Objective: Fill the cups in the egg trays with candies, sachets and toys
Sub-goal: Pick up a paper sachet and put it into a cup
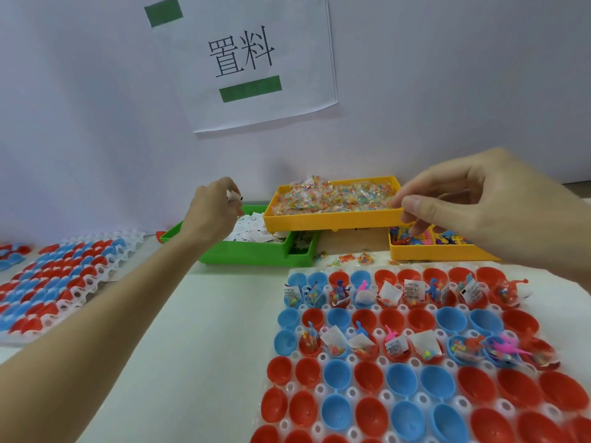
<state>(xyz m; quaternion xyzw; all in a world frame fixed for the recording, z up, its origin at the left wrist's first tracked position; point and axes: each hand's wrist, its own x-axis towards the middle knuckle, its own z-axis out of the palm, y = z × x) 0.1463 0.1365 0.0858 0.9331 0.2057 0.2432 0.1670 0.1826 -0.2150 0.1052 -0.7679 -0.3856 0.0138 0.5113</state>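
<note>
1. The left hand (213, 208) is reached out over the green plastic bin of white paper sachets (256, 247), fingers curled, pinching a small white sachet (235, 196) between the fingertips just above the pile.
2. The right hand (479, 206) hovers at the near right corner of the raised yellow plastic tray of clear-wrapped coloured candies (332, 215). Thumb and forefinger are drawn together as if nipping something, but I can't make out whether anything is caught between them.
3. Just under that hand sits a second yellow tray of small coloured plastic toys (441, 251).
4. What the next move turns on, I'd say: the white egg tray of red and blue plastic cups (415, 356) lies nearer the person than both hands, below the right one and well to the right of the left.
5. Its two far filled rows run left to right; the rows nearest the person look empty, so the right hand has the shorter trip.
6. Another tray of red and blue cups (64, 276) sits on the surface beside the left forearm.
</note>
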